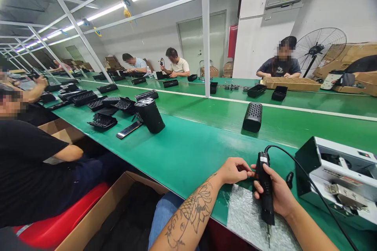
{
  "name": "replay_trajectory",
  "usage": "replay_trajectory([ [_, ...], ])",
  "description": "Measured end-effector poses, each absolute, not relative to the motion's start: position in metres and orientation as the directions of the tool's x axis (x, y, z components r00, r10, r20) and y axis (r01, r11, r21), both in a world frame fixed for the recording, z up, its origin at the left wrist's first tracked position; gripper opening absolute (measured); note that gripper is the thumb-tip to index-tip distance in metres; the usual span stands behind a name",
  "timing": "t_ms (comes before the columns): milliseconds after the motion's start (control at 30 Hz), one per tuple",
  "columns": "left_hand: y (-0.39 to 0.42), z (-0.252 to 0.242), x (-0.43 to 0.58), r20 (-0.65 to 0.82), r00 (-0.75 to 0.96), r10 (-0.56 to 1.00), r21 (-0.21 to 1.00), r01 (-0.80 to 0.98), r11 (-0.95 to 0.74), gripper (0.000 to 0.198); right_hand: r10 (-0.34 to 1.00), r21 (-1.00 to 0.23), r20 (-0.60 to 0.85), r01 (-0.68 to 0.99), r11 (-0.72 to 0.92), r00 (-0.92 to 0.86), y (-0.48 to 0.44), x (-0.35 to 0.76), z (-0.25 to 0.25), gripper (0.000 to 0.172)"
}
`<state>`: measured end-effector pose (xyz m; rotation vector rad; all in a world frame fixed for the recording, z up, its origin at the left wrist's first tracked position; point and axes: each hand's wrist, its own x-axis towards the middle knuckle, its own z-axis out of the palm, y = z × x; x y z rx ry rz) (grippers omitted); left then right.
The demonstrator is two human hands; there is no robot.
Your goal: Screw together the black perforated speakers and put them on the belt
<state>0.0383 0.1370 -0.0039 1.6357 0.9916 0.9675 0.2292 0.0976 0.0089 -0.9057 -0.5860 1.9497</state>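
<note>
Right hand [278,190] wrapped firmly round a black electric screwdriver [266,194], the worker at the near edge of the long green bench [191,153] has the tool's cabled end pointing away and its thin metal bit [268,237] pointing back toward the body, over a crinkled translucent sheet [240,210]. From where I stand I can't tell whether the bit touches that sheet. The left hand [235,170] is curled in narrow, its fingertips right beside the screwdriver and the other hand's fingers; whether something small is pinched there, I can't make out. A black cable [275,146] loops off the screwdriver's top and runs down past a pale boxy machine [338,176] to the right, with a small black piece [290,179] lying just beside it. Farther across, a black perforated casing [253,117] sits by itself on the green surface. Over to the left, a black housing [153,117] stands slightly tilted near a phone [129,130] and a jumble of perforated black shells [125,104]. A co-worker in black [29,164] sits on that side on a red seat [67,221], and across the way another person [279,62] leans over a shallow brown tray [291,83], near a large fan [316,50].
</note>
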Motion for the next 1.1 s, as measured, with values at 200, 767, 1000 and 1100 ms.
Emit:
replay_trajectory([
  [200,0.1396,-0.0066,0.0386,0.150,0.364,0.919,0.966,0.145,-0.215,0.013,0.862,-0.697,-0.368,-0.511,-0.503,-0.348,0.0987,0.2291,0.0085,0.034],
  [767,0.1402,-0.0047,0.0366,0.169,0.395,0.903,0.958,0.150,-0.245,0.013,0.862,-0.704,-0.380,-0.501,-0.504,-0.334,0.0980,0.2271,0.0102,0.035],
  [1000,0.1392,-0.0029,0.0365,0.155,0.398,0.904,0.958,0.163,-0.235,0.013,0.858,-0.700,-0.377,-0.499,-0.510,-0.348,0.0976,0.2282,0.0096,0.036],
  [1100,0.1390,-0.0018,0.0367,0.157,0.397,0.904,0.957,0.166,-0.239,0.013,0.857,-0.700,-0.380,-0.497,-0.512,-0.348,0.0969,0.2277,0.0108,0.035],
])
